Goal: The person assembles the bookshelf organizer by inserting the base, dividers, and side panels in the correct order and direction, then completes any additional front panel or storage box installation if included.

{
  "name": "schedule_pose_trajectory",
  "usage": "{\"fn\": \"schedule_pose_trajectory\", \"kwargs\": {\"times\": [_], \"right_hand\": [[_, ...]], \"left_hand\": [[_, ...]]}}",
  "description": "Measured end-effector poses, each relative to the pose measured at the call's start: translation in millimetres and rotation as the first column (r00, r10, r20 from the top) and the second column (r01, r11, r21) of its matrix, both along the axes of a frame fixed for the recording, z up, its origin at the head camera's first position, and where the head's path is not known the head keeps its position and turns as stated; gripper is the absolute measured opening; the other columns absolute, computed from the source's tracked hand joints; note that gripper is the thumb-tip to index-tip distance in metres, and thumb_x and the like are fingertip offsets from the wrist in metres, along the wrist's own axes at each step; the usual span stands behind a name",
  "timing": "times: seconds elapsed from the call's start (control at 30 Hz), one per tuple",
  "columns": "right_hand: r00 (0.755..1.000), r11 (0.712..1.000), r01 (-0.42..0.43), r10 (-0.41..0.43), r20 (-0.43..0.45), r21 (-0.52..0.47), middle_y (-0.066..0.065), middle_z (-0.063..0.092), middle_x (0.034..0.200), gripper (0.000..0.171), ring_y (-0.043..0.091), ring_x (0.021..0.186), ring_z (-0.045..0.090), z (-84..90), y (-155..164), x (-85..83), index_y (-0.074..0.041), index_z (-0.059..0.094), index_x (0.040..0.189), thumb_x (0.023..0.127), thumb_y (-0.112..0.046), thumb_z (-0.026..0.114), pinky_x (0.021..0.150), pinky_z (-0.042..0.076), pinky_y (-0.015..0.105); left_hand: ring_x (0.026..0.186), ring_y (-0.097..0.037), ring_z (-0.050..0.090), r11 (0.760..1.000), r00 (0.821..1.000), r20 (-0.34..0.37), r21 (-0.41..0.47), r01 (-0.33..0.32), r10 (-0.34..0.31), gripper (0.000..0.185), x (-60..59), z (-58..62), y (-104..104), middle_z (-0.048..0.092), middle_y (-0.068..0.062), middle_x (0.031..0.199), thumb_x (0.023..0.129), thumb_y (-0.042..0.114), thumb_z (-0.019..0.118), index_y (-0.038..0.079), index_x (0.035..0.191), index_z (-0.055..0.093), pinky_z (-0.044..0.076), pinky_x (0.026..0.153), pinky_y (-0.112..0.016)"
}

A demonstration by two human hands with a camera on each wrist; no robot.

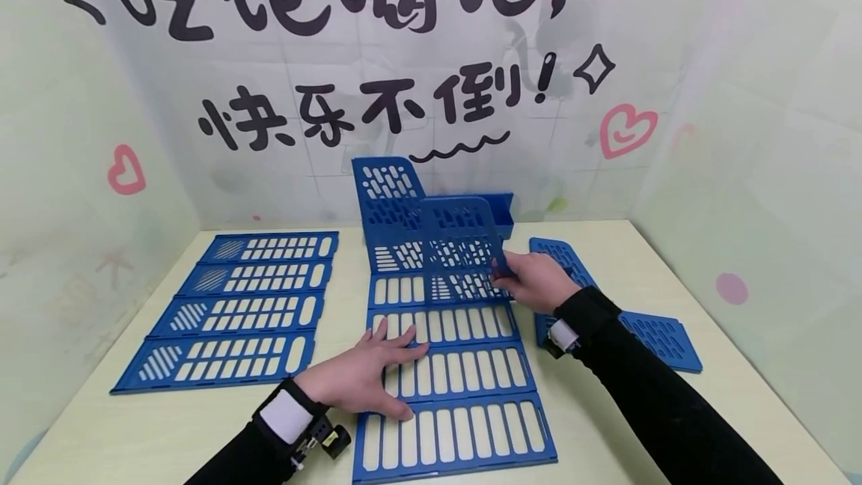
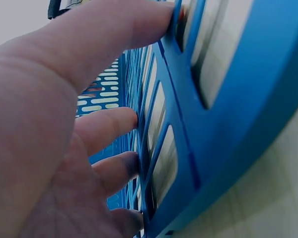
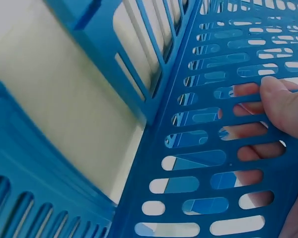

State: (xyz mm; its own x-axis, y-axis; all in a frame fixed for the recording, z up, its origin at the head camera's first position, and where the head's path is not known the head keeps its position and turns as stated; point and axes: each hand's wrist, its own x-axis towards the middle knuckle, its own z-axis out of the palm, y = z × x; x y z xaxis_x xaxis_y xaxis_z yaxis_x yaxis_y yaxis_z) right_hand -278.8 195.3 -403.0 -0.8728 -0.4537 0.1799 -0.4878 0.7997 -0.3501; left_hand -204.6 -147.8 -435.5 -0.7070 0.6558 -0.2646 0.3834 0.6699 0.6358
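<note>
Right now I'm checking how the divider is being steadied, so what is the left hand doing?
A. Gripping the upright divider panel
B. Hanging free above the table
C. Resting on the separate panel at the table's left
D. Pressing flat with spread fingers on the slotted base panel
D: the left hand lies flat, fingers spread, on the slotted base panel, while the right hand pinches the upright divider panel.

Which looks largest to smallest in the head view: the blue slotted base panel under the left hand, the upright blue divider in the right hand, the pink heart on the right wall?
1. Blue slotted base panel
2. Upright blue divider
3. Pink heart, though farther away, so its true size is unsure.
</note>
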Motion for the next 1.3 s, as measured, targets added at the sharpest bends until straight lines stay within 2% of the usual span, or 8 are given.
{"fn": "schedule_pose_trajectory", "kwargs": {"times": [0.47,0.6,0.7,0.87,0.97,1.1,1.2,1.3], "right_hand": [[1.000,1.000,-0.023,0.023,-0.010,0.015,0.004,0.081,0.100,0.009,0.012,0.081,0.068,2.3,-16,-6.4,-0.009,0.073,0.110,0.105,-0.017,0.075,0.080,0.060,0.038],[0.999,1.000,-0.020,0.019,0.043,0.009,0.005,0.081,0.103,0.012,0.013,0.083,0.070,-1.3,-16,-7.7,-0.008,0.073,0.115,0.107,-0.018,0.073,0.082,0.061,0.038],[0.996,0.997,-0.030,0.025,0.083,0.066,0.005,0.082,0.107,0.017,0.013,0.086,0.071,-3.3,-10,-6.9,-0.009,0.073,0.121,0.108,-0.020,0.073,0.083,0.062,0.038],[0.998,0.975,-0.044,0.035,0.045,0.217,0.000,0.076,0.092,0.008,0.010,0.074,0.061,-3.0,9,-4.8,-0.013,0.074,0.108,0.105,-0.020,0.076,0.072,0.053,0.031],[0.998,0.974,-0.048,0.041,0.036,0.222,-0.002,0.074,0.088,0.007,0.009,0.070,0.054,-3.1,16,-5.8,-0.015,0.073,0.100,0.105,-0.019,0.076,0.069,0.045,0.029],[1.000,0.978,-0.023,0.019,0.020,0.207,-0.001,0.081,0.094,0.008,0.008,0.071,0.059,-0.1,13,-9.4,-0.015,0.077,0.097,0.105,-0.019,0.076,0.069,0.046,0.028],[1.000,0.977,-0.007,0.010,-0.011,0.214,0.001,0.082,0.093,0.010,0.011,0.072,0.063,2.2,3,-11.9,-0.015,0.077,0.094,0.104,-0.018,0.077,0.068,0.048,0.031],[1.000,0.976,0.006,-0.001,-0.024,0.216,0.002,0.080,0.092,0.012,0.013,0.072,0.064,1.6,-12,-12.9,-0.014,0.077,0.094,0.104,-0.021,0.078,0.068,0.048,0.031]], "left_hand": [[0.167,-0.056,-0.007,1.000,1.000,0.006,0.001,-0.019,0.019,0.092,1.3,-2.1,-11,0.025,-0.013,0.183,0.088,0.041,0.093,0.022,0.166,0.050,0.000,0.131,-0.078],[0.167,-0.058,-0.007,1.000,1.000,0.010,0.015,-0.019,0.018,0.091,2.4,-3.2,-12,0.026,-0.014,0.182,0.088,0.038,0.094,0.020,0.166,0.050,0.001,0.131,-0.079],[0.167,-0.058,-0.006,1.000,1.000,0.012,0.017,-0.012,0.012,0.092,3.7,-8.1,-10,0.023,-0.015,0.183,0.088,0.041,0.093,0.020,0.166,0.050,0.004,0.130,-0.081],[0.168,-0.057,-0.007,0.999,0.998,-0.056,-0.025,-0.020,0.019,0.100,1.3,-15.7,-10,0.009,-0.019,0.185,0.085,0.052,0.093,0.023,0.168,0.047,0.016,0.126,-0.085],[0.168,-0.055,-0.008,0.998,0.997,-0.070,-0.048,-0.032,0.028,0.101,-2.9,-15.7,-11,0.008,-0.021,0.185,0.084,0.056,0.092,0.027,0.169,0.045,0.023,0.124,-0.085],[0.169,-0.054,-0.003,0.999,0.998,-0.066,-0.038,-0.025,0.022,0.098,-7.4,-10.9,-12,0.011,-0.023,0.184,0.085,0.055,0.092,0.026,0.168,0.048,0.020,0.129,-0.080],[0.169,-0.053,0.000,0.999,0.996,-0.081,-0.035,-0.033,0.030,0.097,-9.2,-7.8,-12,0.012,-0.023,0.183,0.084,0.053,0.093,0.025,0.166,0.050,0.013,0.132,-0.076],[0.169,-0.053,0.000,0.999,0.996,-0.085,-0.034,-0.039,0.036,0.097,-9.4,-7.6,-11,0.013,-0.024,0.183,0.084,0.053,0.094,0.025,0.166,0.051,0.013,0.133,-0.075]]}}
